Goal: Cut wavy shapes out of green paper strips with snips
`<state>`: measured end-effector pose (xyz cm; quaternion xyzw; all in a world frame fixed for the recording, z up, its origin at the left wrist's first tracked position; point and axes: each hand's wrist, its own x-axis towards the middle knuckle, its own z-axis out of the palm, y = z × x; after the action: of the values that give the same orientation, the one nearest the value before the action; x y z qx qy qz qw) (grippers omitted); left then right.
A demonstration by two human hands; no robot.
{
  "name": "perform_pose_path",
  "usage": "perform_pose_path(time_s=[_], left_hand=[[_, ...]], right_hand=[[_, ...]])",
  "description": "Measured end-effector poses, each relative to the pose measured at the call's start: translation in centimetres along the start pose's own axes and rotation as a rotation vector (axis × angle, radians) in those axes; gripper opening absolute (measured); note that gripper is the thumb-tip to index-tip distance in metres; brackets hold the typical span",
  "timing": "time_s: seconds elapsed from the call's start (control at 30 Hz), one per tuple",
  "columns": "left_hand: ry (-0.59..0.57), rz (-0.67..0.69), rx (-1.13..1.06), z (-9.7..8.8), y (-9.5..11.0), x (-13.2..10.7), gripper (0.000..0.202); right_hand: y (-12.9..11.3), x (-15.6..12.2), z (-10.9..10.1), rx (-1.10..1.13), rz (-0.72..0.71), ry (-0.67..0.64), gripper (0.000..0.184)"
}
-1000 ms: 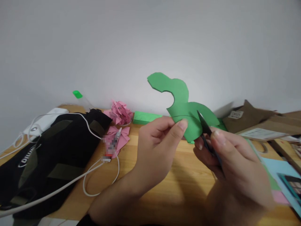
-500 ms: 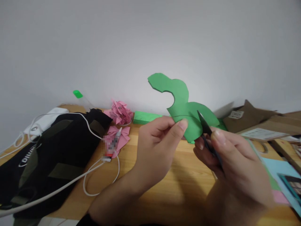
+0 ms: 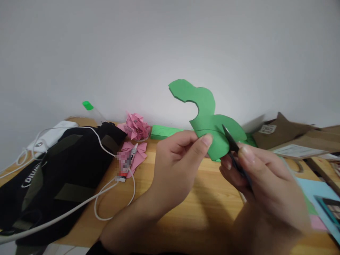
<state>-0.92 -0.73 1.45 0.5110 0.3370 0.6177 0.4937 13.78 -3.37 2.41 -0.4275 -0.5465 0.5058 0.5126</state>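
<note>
A green paper cutout (image 3: 205, 101) with curved edges and a dark line drawn across its lower part stands raised above the table. My left hand (image 3: 177, 164) pinches its lower left edge between thumb and fingers. Dark-bladed scissors (image 3: 231, 141) sit in my right hand (image 3: 271, 184), thumb on top and fingers curled below. One blade lies across the front of the paper's right side, pointing up and left. The other blade is hidden behind the paper, and the handles are mostly covered by my fingers.
On the left lie a black bag (image 3: 79, 170) and white cables (image 3: 79, 202). Behind are a pink paper flower (image 3: 136, 125), a glue tube (image 3: 131, 156) on pink paper and a green paper stack (image 3: 163, 132). Brown cardboard (image 3: 281, 132) and light blue paper (image 3: 316, 187) are at right.
The top of the green paper cutout has shifted slightly right and up, tilting a little. Both hands keep nearly the same place and the same hold.
</note>
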Motion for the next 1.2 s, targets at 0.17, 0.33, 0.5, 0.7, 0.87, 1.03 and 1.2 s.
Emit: perform_pose_path(time_s=[0.17, 0.33, 0.5, 0.7, 0.87, 1.03, 1.2], left_hand=[[-0.045, -0.009, 0.011, -0.37, 0.08, 0.19, 0.034], [-0.057, -0.016, 0.035, -0.52, 0.2, 0.25, 0.033], [-0.076, -0.027, 0.073, -0.55, 0.47, 0.23, 0.035], [-0.082, -0.015, 0.101, -0.68, 0.53, 0.24, 0.038], [-0.091, -0.025, 0.091, -0.75, 0.65, 0.31, 0.037], [-0.104, -0.009, 0.09, -0.75, 0.7, 0.4, 0.039], [-0.129, -0.013, 0.08, -0.96, 0.69, 0.51, 0.039]], right_hand=[[-0.11, -0.07, -0.42, 0.014, 0.063, -0.048, 0.041], [-0.25, -0.05, -0.44, 0.022, 0.053, -0.067, 0.041], [-0.02, -0.13, -0.59, 0.025, 0.065, -0.06, 0.04], [0.01, -0.02, -0.52, 0.005, 0.036, -0.032, 0.041], [-0.18, -0.08, -0.23, -0.038, 0.007, -0.018, 0.05], [-0.24, -0.12, -0.21, -0.056, -0.007, -0.025, 0.051], [-0.25, 0.05, -0.45, -0.091, -0.016, -0.06, 0.053]])
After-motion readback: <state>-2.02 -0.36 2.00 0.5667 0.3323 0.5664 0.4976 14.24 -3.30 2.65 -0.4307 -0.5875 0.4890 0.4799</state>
